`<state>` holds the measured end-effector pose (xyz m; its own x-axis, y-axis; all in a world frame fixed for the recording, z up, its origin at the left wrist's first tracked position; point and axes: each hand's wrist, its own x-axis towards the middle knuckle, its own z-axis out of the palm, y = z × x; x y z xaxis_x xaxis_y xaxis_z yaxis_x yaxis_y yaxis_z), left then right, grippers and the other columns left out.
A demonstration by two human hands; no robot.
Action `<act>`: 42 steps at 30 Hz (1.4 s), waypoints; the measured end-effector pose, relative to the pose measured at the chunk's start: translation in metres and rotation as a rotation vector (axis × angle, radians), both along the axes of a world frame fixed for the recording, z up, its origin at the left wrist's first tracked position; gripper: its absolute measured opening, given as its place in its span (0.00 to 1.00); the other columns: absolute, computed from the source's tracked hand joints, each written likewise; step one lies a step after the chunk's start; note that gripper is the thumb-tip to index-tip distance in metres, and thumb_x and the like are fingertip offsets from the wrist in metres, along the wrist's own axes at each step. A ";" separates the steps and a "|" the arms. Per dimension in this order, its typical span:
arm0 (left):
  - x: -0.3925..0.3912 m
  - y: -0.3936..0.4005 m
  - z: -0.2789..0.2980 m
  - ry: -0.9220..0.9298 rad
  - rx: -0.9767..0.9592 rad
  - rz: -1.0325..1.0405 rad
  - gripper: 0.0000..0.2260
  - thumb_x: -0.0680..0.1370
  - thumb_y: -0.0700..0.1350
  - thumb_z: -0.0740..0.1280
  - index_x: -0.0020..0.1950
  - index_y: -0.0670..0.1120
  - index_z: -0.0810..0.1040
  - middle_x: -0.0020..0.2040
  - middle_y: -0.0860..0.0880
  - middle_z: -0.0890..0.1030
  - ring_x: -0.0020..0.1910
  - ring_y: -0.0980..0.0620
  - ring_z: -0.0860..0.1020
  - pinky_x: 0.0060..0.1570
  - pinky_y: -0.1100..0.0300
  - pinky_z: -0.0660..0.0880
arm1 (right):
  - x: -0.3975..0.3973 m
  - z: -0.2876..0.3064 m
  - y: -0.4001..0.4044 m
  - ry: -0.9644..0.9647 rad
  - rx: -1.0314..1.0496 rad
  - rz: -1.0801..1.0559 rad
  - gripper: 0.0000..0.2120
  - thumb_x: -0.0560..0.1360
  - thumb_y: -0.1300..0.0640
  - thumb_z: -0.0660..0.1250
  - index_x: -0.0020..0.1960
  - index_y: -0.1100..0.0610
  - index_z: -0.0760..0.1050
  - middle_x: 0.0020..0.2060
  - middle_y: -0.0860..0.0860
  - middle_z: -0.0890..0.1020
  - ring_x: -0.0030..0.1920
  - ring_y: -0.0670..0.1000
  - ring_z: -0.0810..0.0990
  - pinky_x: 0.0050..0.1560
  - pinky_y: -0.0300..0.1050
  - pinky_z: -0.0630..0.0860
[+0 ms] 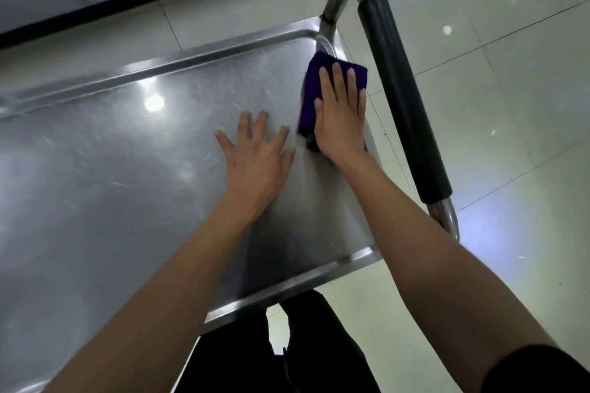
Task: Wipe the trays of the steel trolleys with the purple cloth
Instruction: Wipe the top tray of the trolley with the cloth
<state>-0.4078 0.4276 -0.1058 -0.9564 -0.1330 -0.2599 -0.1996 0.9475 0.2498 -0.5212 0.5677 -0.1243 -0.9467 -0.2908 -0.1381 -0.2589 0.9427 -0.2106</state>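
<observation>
Two hands are seen on the top tray [95, 169] of a steel trolley, which fills the left and middle of the view with a scratched, glare-marked surface inside a raised rim. Toward the middle, the left hand [258, 163] is laid flat on the bare steel with fingers spread and straight, nothing being held by it; it is judged to be bracing the trolley. Just to its right, close but apart, the right hand [341, 118] is pressed palm down with straight fingers on the folded purple cloth [316, 89], which lies on the tray in the far right corner, near the rim and the foot of the handle post. Beyond the tray's right edge the handle bar [402, 96] with its black sleeve is seen, and past it the pale tiled floor [510, 105]. Only this corner appears to be under the cloth, so most of the tray is judged yet to be wiped. Since the cloth is merely pressed and not gripped, it could be left behind or bunched up by a quick stroke. Knuckles could be knocked on the rim or post, and the trolley could be rolled away if too much weight is leaned on it.
</observation>
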 end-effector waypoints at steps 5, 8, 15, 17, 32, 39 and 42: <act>0.000 -0.003 -0.006 -0.030 -0.022 -0.040 0.28 0.80 0.64 0.59 0.77 0.55 0.64 0.80 0.42 0.56 0.80 0.37 0.50 0.68 0.22 0.52 | -0.052 -0.002 -0.033 0.004 -0.005 0.003 0.27 0.84 0.52 0.49 0.81 0.51 0.48 0.81 0.51 0.51 0.80 0.56 0.44 0.79 0.59 0.44; 0.000 -0.005 -0.010 -0.037 -0.046 -0.060 0.31 0.79 0.66 0.59 0.78 0.54 0.62 0.81 0.42 0.54 0.80 0.36 0.48 0.67 0.22 0.52 | -0.065 -0.001 -0.039 0.000 -0.005 0.004 0.26 0.84 0.52 0.49 0.81 0.50 0.48 0.81 0.51 0.51 0.80 0.56 0.44 0.79 0.58 0.43; -0.002 -0.001 -0.009 -0.078 -0.045 -0.056 0.32 0.79 0.66 0.59 0.79 0.56 0.57 0.82 0.44 0.49 0.80 0.38 0.43 0.69 0.23 0.50 | -0.047 0.005 -0.011 -0.045 -0.032 0.059 0.26 0.85 0.52 0.49 0.81 0.51 0.47 0.81 0.52 0.49 0.80 0.55 0.42 0.79 0.58 0.43; -0.002 -0.001 -0.008 -0.080 -0.039 -0.050 0.31 0.79 0.66 0.59 0.79 0.56 0.57 0.82 0.45 0.48 0.80 0.38 0.42 0.69 0.23 0.49 | -0.030 0.006 0.002 -0.048 -0.054 0.045 0.27 0.85 0.53 0.50 0.81 0.52 0.47 0.81 0.52 0.49 0.80 0.55 0.42 0.79 0.59 0.44; 0.040 0.050 -0.004 -0.027 -0.073 0.012 0.21 0.83 0.49 0.59 0.76 0.48 0.62 0.79 0.42 0.56 0.79 0.38 0.52 0.69 0.26 0.55 | 0.138 0.010 0.109 -0.097 -0.132 0.089 0.33 0.80 0.62 0.59 0.80 0.51 0.49 0.81 0.51 0.49 0.80 0.53 0.40 0.79 0.59 0.41; 0.049 0.058 -0.013 -0.046 -0.098 0.067 0.24 0.83 0.50 0.57 0.78 0.51 0.56 0.80 0.43 0.53 0.79 0.36 0.50 0.67 0.24 0.57 | 0.214 0.011 0.155 -0.131 -0.046 0.272 0.40 0.75 0.65 0.65 0.80 0.50 0.48 0.81 0.49 0.48 0.80 0.54 0.40 0.79 0.61 0.44; 0.061 0.065 -0.017 -0.038 -0.084 0.100 0.24 0.84 0.51 0.56 0.79 0.52 0.55 0.80 0.44 0.52 0.79 0.37 0.48 0.67 0.23 0.55 | 0.227 0.009 0.159 -0.100 -0.034 0.327 0.40 0.75 0.63 0.66 0.80 0.50 0.50 0.81 0.50 0.49 0.80 0.55 0.42 0.78 0.62 0.47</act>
